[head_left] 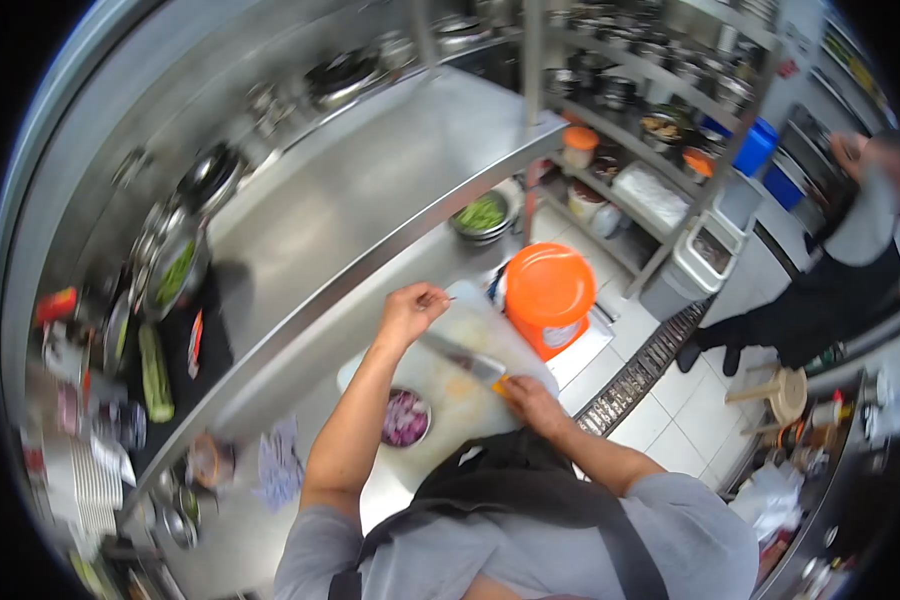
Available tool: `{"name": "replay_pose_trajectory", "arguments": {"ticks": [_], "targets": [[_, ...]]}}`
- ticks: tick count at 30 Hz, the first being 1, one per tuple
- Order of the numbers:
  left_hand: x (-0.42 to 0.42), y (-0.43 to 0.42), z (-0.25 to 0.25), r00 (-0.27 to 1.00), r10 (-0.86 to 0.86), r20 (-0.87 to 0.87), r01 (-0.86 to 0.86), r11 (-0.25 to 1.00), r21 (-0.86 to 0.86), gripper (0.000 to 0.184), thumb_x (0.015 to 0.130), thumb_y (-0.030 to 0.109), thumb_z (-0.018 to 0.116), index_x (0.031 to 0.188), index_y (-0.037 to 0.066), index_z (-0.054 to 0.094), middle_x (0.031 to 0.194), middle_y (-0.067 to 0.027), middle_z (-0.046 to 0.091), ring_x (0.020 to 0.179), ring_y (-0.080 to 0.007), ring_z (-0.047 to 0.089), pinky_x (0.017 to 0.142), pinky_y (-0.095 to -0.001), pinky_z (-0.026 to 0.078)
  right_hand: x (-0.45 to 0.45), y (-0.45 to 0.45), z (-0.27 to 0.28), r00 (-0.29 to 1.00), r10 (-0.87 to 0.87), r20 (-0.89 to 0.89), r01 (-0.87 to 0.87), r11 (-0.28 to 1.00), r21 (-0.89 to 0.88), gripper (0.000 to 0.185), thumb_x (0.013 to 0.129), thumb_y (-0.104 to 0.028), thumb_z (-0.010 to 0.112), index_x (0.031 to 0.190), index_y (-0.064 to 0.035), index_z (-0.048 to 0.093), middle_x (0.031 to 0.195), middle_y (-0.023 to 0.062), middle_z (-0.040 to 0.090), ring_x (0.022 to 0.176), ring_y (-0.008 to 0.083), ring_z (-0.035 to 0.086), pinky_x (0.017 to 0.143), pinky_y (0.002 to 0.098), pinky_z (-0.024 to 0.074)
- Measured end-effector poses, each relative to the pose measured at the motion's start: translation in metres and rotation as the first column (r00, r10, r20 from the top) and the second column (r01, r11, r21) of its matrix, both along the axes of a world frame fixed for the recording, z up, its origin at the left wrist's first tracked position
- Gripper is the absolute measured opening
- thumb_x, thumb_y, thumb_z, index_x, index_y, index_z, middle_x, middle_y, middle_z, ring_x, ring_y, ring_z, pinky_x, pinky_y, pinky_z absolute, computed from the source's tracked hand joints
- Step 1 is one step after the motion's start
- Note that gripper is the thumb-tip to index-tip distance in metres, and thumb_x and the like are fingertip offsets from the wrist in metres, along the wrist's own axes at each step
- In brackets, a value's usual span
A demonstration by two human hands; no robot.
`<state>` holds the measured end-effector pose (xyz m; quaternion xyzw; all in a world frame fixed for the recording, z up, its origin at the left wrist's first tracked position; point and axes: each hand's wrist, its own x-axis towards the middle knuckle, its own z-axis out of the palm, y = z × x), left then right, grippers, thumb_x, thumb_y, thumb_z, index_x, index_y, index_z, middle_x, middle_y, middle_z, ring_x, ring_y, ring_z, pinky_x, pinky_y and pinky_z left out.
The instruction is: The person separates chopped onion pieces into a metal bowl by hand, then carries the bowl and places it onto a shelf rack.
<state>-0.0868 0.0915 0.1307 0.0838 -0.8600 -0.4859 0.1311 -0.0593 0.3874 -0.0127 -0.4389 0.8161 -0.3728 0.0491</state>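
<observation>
My right hand (533, 402) is wrapped round the yellow handle of a kitchen knife (480, 367), whose broad blade lies low over the white cutting board (500, 335). Above the far left part of the board is my left hand (412, 312), fingers pinched together. A small dark bit shows at its fingertips, too small to name. Near my left forearm, a bowl of chopped red onion (407, 418) sits on the board. Pale smears and scraps mark the board beside the blade.
An orange-lidded bucket (550, 287) stands right of the board. Beyond it is a bowl of cut greens (480, 215). A steel shelf (370, 190) overhangs the counter's far side. Another person (840, 270) stands at the right, past a floor drain (642, 362).
</observation>
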Motion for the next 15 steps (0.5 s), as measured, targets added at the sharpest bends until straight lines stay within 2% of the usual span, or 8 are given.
{"name": "replay_pose_trajectory", "arguments": {"ticks": [3, 5, 8, 9, 10, 12, 13, 15], "targets": [[-0.049, -0.002, -0.003, 1.0, -0.029, 0.003, 0.029, 0.999, 0.044, 0.01, 0.082, 0.013, 0.075, 0.087, 0.006, 0.073, 0.076, -0.0019, 0.069, 0.071, -0.0107, 0.061, 0.07, -0.0285, 0.051, 0.002, 0.002, -0.011, 1.0, -0.016, 0.012, 0.016, 1.0, -0.012, 0.039, 0.089, -0.009, 0.062, 0.127, -0.0022, 0.058, 0.119, 0.0191, 0.06, 0.112, 0.0369, 0.057, 0.097, 0.0422, 0.0471], [-0.079, -0.004, -0.002, 0.983, 0.085, 0.16, -0.096, 0.993, 0.065, 0.007, 0.083, 0.012, 0.073, 0.084, 0.006, 0.071, 0.072, -0.0001, 0.065, 0.071, -0.0097, 0.059, 0.068, -0.028, 0.049, 0.005, 0.006, -0.007, 0.998, -0.053, -0.018, 0.053, 0.998, -0.023, 0.038, 0.089, -0.01, 0.062, 0.126, -0.0024, 0.058, 0.119, 0.0188, 0.06, 0.111, 0.0367, 0.058, 0.097, 0.0421, 0.0476], [-0.141, -0.015, -0.013, 0.989, 0.036, 0.142, -0.054, 0.991, 0.123, 0.01, 0.083, 0.013, 0.072, 0.087, 0.006, 0.067, 0.077, 0.0004, 0.065, 0.07, -0.0085, 0.058, 0.066, -0.025, 0.046, 0.003, 0.001, -0.007, 0.999, -0.047, -0.026, 0.045, 0.998, -0.046, 0.037, 0.09, -0.012, 0.062, 0.126, -0.0029, 0.059, 0.12, 0.0181, 0.061, 0.111, 0.0359, 0.058, 0.095, 0.0422, 0.0486], [-0.159, -0.015, -0.013, 0.988, 0.099, 0.119, -0.096, 0.995, -0.033, 0.009, 0.083, 0.01, 0.07, 0.09, 0.006, 0.066, 0.079, -0.0016, 0.067, 0.074, -0.0106, 0.062, 0.07, -0.026, 0.049, 0.002, 0.002, -0.004, 0.999, -0.031, -0.029, 0.03, 0.999, -0.028, 0.038, 0.09, -0.011, 0.06, 0.127, -0.0021, 0.058, 0.119, 0.0184, 0.06, 0.111, 0.0354, 0.058, 0.096, 0.0415, 0.0481], [-0.183, -0.02, -0.025, 0.989, 0.088, 0.117, -0.085, 0.996, -0.033, 0.009, 0.083, 0.01, 0.07, 0.09, 0.006, 0.066, 0.079, -0.0016, 0.067, 0.074, -0.0106, 0.062, 0.07, -0.026, 0.049, 0.003, 0.003, -0.004, 1.0, -0.011, -0.028, 0.011, 1.0, -0.007, 0.039, 0.09, -0.01, 0.058, 0.127, -0.0012, 0.057, 0.119, 0.0186, 0.06, 0.111, 0.035, 0.058, 0.096, 0.0408, 0.0477], [-0.23, -0.045, -0.078, 0.957, 0.163, -0.241, -0.245, 0.897, -0.369, 0.015, 0.081, 0.004, 0.066, 0.095, 0.007, 0.066, 0.085, -0.0056, 0.07, 0.085, -0.0143, 0.067, 0.077, -0.0284, 0.052, 0.005, 0.0, -0.012, 0.998, -0.043, -0.038, 0.042, 0.999, -0.024, 0.034, 0.092, -0.014, 0.062, 0.124, -0.003, 0.06, 0.118, 0.0176, 0.062, 0.11, 0.0342, 0.059, 0.094, 0.0415, 0.0496], [-0.247, -0.06, -0.109, 0.968, 0.212, -0.134, -0.249, 0.883, -0.398, 0.036, 0.077, -0.004, 0.061, 0.111, 0.008, 0.066, 0.1, -0.0093, 0.07, 0.096, -0.0198, 0.068, 0.084, -0.0312, 0.053, 0.004, 0.0, -0.008, 0.998, -0.048, -0.032, 0.047, 0.998, -0.031, 0.033, 0.093, -0.014, 0.062, 0.124, -0.003, 0.061, 0.117, 0.0175, 0.062, 0.109, 0.0342, 0.06, 0.093, 0.0413, 0.0497], [-0.223, -0.058, -0.098, 0.989, 0.143, -0.029, -0.142, 0.897, -0.42, 0.044, 0.077, -0.006, 0.06, 0.118, 0.008, 0.063, 0.108, -0.0103, 0.068, 0.098, -0.0208, 0.068, 0.084, -0.0314, 0.053, 0.003, 0.003, -0.003, 0.997, -0.062, -0.048, 0.06, 0.997, -0.038, 0.032, 0.093, -0.014, 0.062, 0.123, -0.0028, 0.061, 0.115, 0.0175, 0.063, 0.106, 0.0346, 0.061, 0.093, 0.0414, 0.0502]]}}
